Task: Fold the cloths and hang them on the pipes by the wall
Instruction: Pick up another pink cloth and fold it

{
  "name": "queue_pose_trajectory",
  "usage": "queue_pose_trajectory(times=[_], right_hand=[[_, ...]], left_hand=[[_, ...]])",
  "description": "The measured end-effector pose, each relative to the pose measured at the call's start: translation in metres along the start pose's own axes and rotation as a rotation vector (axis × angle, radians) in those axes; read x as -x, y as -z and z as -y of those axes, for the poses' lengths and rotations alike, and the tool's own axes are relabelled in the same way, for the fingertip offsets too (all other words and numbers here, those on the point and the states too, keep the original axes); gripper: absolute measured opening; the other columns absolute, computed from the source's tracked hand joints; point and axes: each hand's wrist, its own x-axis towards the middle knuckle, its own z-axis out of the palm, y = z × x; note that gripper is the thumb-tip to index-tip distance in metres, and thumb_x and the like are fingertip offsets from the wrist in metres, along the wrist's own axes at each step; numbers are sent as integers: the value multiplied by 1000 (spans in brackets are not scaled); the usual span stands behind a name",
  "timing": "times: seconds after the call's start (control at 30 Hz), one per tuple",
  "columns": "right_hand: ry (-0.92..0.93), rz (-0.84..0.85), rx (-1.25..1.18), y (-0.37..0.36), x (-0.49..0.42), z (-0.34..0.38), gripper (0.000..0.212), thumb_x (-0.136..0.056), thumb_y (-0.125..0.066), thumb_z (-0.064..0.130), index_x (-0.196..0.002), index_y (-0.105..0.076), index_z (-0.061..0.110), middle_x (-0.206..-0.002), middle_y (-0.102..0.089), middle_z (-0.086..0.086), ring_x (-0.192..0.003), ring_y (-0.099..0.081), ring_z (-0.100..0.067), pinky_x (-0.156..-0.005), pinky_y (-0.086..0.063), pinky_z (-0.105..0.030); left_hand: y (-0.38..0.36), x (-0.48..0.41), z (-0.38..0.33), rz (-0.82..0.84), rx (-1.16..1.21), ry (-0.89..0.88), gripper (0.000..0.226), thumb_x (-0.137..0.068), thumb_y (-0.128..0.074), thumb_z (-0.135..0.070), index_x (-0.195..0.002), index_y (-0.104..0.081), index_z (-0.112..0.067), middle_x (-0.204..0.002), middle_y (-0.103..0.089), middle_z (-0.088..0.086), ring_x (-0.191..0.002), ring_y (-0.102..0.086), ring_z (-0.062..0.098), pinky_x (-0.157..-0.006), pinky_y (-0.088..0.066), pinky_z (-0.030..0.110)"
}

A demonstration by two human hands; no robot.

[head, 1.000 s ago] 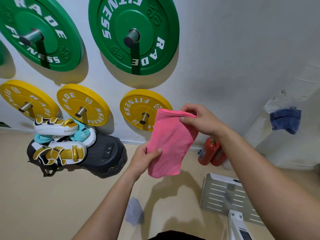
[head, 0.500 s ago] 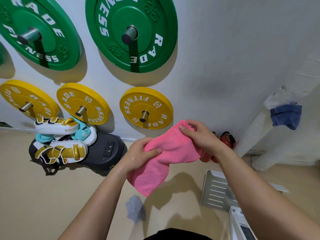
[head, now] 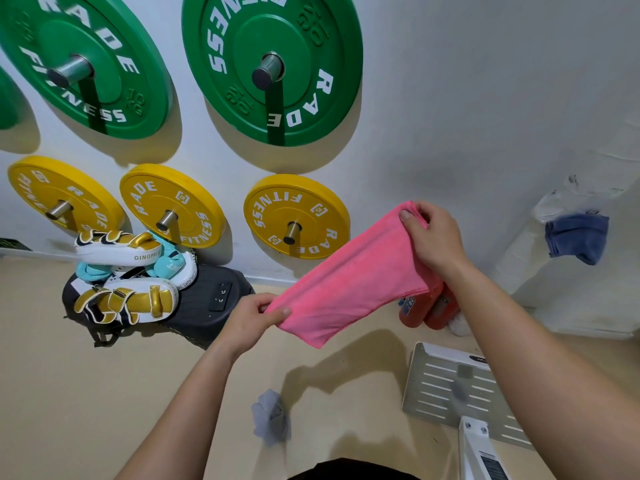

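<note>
A folded pink cloth [head: 349, 282] stretches slantwise between both hands in mid-air. My left hand [head: 251, 318] pinches its lower left end. My right hand [head: 431, 237] grips its upper right end. A blue cloth [head: 576, 239] hangs over a white wrapped pipe [head: 523, 251] by the wall at the right. A small grey cloth [head: 270, 417] lies crumpled on the beige floor below my arms.
Green weight plates [head: 273, 64] and yellow weight plates [head: 294, 216] hang on wall pegs. Boxing pads [head: 128, 271] sit on a black bag [head: 207, 306] at the left. Red extinguishers [head: 426, 306] stand by the wall; a white perforated platform [head: 446, 386] lies at the lower right.
My hands moved apart: the right rose and went right, the left dropped. The pink cloth, first hanging down, now spans taut between them.
</note>
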Motion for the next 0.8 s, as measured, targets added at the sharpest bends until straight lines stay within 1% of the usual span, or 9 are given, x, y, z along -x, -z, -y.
queue_pose_trajectory(times=[0.1,0.17,0.23,0.33,0.43,0.6,0.63,0.73,0.8], right_hand=[[-49,-24,39,-5,15,-12,26,-99,-53,35,-85,-57,12,-73,-58,3,-73,-52,-22,-65,-34,-33],[-89,-27,62,-16,31,-21,29,-100,-49,37,-87,-53,11,-78,-61,-5,-75,-54,-28,-66,-39,-38],[-120,-52,77,-29,49,-27,29,-101,-47,37,-82,-48,14,-78,-60,-5,-74,-54,-31,-64,-37,-38],[-157,-115,80,-44,68,-32,25,-100,-50,33,-83,-52,15,-82,-61,-6,-78,-56,-30,-66,-37,-37],[-193,-81,82,-56,84,-34,23,-97,-56,33,-84,-59,15,-83,-64,-5,-81,-58,-27,-68,-36,-33],[-227,120,-85,-80,112,-17,18,-88,-70,39,-87,-71,21,-80,-70,8,-72,-63,-8,-67,-47,-28],[-237,142,-119,-84,116,-14,17,-88,-69,40,-87,-72,23,-79,-71,10,-71,-63,-4,-66,-47,-25],[-241,195,-180,-91,123,-12,14,-89,-66,36,-88,-75,25,-78,-72,10,-69,-63,-3,-65,-47,-24],[-237,221,-200,-92,126,-15,13,-89,-64,32,-88,-75,26,-77,-70,7,-62,-59,-4,-60,-43,-25]], left_hand=[[6,-5,0,-204,207,34,19,-94,-64,-16,-81,-64,-3,-69,-48,4,-66,-44,17,-61,-34,31],[0,-9,-7,-352,285,42,22,-96,-61,-22,-89,-64,-1,-77,-55,9,-72,-50,20,-66,-40,35],[-10,-14,-10,-504,164,32,26,-97,-59,-28,-93,-63,-3,-86,-64,14,-77,-56,22,-71,-45,40],[-25,-15,-15,-643,-61,21,27,-95,-61,-32,-93,-60,-5,-87,-63,11,-84,-56,30,-70,-38,38],[-46,-13,-20,-582,-114,25,25,-90,-69,-35,-102,-63,-13,-92,-63,1,-85,-55,20,-72,-34,29],[-91,-9,-24,-391,-50,-25,14,-86,-74,-33,-85,-67,-21,-76,-64,-10,-72,-60,11,-60,-39,10],[-98,-8,-24,-357,-4,-19,14,-85,-74,-34,-83,-69,-21,-74,-66,-9,-73,-63,14,-66,-45,15],[-108,-6,-24,-248,134,20,24,-77,-70,-49,-86,-74,-27,-78,-71,-7,-80,-71,22,-75,-59,50],[-108,-4,-24,-198,156,3,26,-77,-68,-51,-90,-76,-30,-84,-74,-6,-83,-73,25,-77,-59,54]])
